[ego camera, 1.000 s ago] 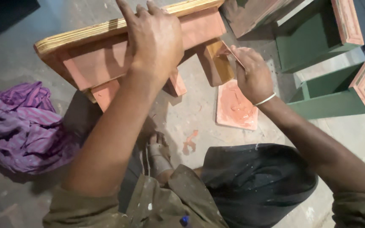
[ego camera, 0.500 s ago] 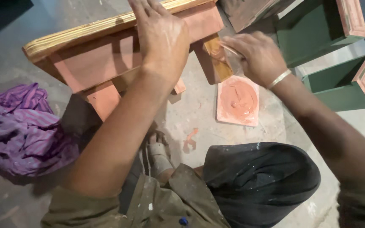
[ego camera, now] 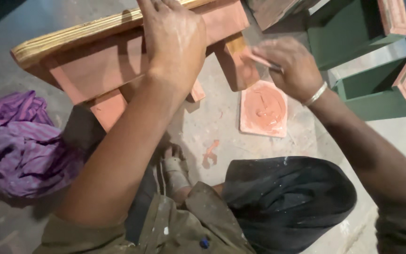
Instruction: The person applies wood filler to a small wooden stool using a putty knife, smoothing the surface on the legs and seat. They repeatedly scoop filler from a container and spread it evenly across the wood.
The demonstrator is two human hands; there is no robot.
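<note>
Pressing flat on the stool [ego camera: 118,70], the left hand [ego camera: 175,42] stays put; the right hand [ego camera: 290,66], gripping a tool [ego camera: 263,61], has moved from the stool's leg toward the tile [ego camera: 264,108].

The wooden stool [ego camera: 118,66] was salmon pink with a pale yellow striped edge. The tile [ego camera: 263,109] carried pinkish-orange paste. The cloth [ego camera: 22,141] at left was purple, striped. The boxes [ego camera: 353,42] at far right were dark green.

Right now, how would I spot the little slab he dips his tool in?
Find the wooden stool lying tipped under the left hand. On the floor beside its leg, under the right hand, lies a square tile, alone smeared with wet salmon-pink paste.
</note>
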